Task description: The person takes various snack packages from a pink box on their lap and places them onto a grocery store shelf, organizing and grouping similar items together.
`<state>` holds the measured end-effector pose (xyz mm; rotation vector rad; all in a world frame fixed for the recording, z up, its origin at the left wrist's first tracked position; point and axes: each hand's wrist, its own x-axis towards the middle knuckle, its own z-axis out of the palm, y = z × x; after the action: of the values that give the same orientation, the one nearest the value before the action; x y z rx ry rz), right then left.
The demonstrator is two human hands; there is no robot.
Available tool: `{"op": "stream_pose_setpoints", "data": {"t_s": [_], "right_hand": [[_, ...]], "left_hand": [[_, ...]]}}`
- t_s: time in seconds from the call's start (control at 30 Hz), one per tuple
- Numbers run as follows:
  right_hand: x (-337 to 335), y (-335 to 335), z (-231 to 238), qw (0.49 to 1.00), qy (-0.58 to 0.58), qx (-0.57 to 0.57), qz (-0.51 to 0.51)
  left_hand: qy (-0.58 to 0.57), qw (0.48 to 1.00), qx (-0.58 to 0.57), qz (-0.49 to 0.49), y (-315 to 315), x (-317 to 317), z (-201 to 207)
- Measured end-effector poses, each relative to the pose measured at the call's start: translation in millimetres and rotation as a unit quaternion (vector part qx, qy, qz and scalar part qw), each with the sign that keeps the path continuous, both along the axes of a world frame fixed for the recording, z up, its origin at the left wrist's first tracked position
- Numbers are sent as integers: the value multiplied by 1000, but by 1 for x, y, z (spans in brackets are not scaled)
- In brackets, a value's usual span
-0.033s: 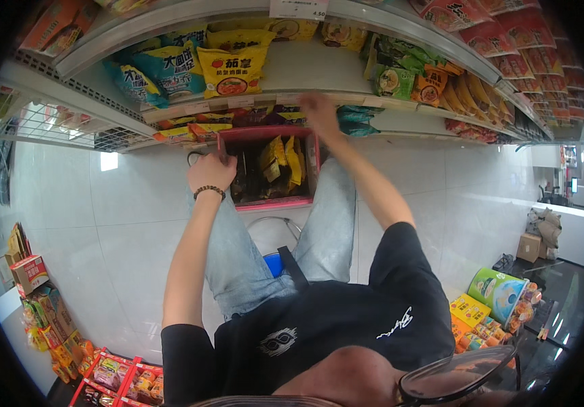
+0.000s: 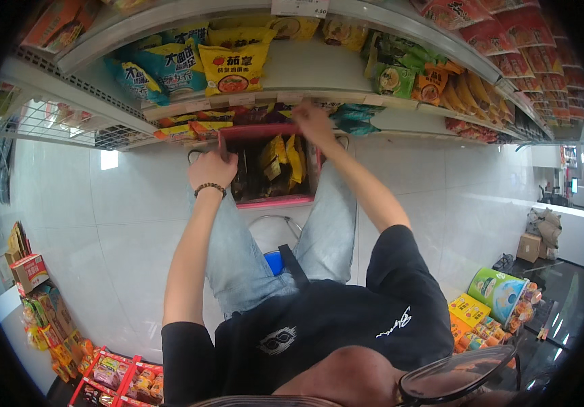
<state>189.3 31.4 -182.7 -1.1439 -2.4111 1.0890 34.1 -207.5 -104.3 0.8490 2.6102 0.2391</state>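
A pink open-topped box [image 2: 277,203] stands between my knees, against the low shelf. Inside it, yellow packets [image 2: 296,160] stand on edge towards the right, beside dark contents that I cannot make out. My left hand [image 2: 213,168], with a beaded bracelet at the wrist, is closed round the box's left rim. Above the box's far right corner, my right hand [image 2: 315,124] is held close to the bottom shelf's packets [image 2: 248,115]. Its fingers are smeared and partly hidden, so whether they hold anything is unclear.
On the shelf above sit blue packets [image 2: 182,66], a yellow noodle packet [image 2: 234,69] and green packets [image 2: 394,83]. The shelf's front edge [image 2: 346,99] runs just over my right hand. Behind me, red racks [image 2: 117,380] hold snacks at left; a green tub [image 2: 497,293] stands at right.
My right hand has come slightly down and left, away from the shelf edge towards the box. My left hand stays on the box rim.
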Motion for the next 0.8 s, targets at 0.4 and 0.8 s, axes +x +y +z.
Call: {"op": "stream_pose_setpoints", "data": {"t_s": [0.4, 0.8], "right_hand": [[3, -98, -68, 938, -316, 84, 115], [19, -74, -48, 956, -135, -260, -24]], "left_hand": [[35, 998, 54, -6, -16, 0, -13], [-11, 997, 70, -10, -38, 0, -10]]}}
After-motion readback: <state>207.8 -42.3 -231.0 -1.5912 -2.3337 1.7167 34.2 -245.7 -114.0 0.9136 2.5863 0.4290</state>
